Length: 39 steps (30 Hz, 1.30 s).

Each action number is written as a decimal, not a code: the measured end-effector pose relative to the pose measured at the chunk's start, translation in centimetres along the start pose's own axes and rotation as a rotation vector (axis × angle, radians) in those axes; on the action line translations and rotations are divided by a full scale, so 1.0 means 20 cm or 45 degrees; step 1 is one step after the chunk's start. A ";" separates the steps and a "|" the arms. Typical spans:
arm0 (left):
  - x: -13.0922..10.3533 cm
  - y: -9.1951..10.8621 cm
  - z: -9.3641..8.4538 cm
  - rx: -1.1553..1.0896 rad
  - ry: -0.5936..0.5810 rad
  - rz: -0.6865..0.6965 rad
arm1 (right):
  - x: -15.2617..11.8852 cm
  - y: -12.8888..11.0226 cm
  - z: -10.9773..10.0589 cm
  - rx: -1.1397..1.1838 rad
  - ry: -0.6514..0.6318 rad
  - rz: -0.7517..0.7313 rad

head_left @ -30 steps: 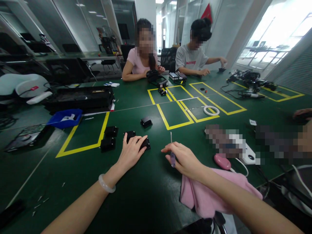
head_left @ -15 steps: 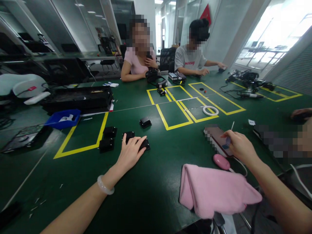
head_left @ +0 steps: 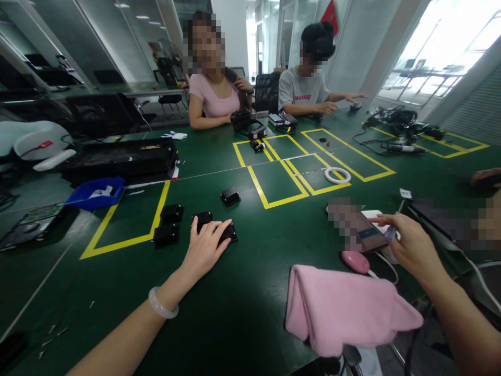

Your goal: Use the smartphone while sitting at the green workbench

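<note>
My left hand (head_left: 205, 245) lies with fingers spread over two small black boxes, a left one (head_left: 202, 218) and a right one (head_left: 230, 233), partly covering both. Two similar boxes, an upper one (head_left: 172, 212) and a lower one (head_left: 166, 235), sit to its left, and another black box (head_left: 230, 196) stands farther back. My right hand (head_left: 410, 243) is above the right edge of a phone (head_left: 370, 235), index finger stretched out over it. Pinched in that hand is a slim pen-like stick (head_left: 390, 233) with a translucent bluish end. Under the fingers shows a flat white item (head_left: 376, 216).
A folded pink cloth (head_left: 344, 308) and a pink mouse-shaped object (head_left: 355, 262) lie near the front edge. Yellow tape (head_left: 287, 201) outlines areas on the green table, with a white ring (head_left: 337, 175) on it. At left is a blue tray (head_left: 96, 193). Two people sit opposite.
My right hand has moved right, off the phone's middle, and the white item now shows. My left hand stays on the boxes. Across the table, one person has shifted and raised their head.
</note>
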<state>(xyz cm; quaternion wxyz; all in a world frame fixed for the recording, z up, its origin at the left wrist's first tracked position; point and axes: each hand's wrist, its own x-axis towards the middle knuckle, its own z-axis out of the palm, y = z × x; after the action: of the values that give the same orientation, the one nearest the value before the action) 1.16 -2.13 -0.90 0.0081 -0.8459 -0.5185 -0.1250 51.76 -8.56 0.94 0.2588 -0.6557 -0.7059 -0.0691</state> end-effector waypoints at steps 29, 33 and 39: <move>0.01 -0.05 0.04 0.036 -0.063 -0.022 | -0.11 0.05 0.00 0.035 0.087 -0.091; 0.01 -0.05 0.04 0.046 -0.057 -0.018 | -0.07 0.05 0.03 0.021 0.014 -0.177; 0.01 -0.07 0.06 0.053 -0.051 0.000 | 0.02 0.00 0.06 -0.044 -0.095 -0.311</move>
<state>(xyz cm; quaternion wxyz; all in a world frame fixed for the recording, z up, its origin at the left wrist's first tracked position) 0.26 -1.09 -2.12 0.0153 -0.8478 -0.5210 -0.0972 51.34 -7.71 0.11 0.2107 -0.5714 -0.7883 -0.0879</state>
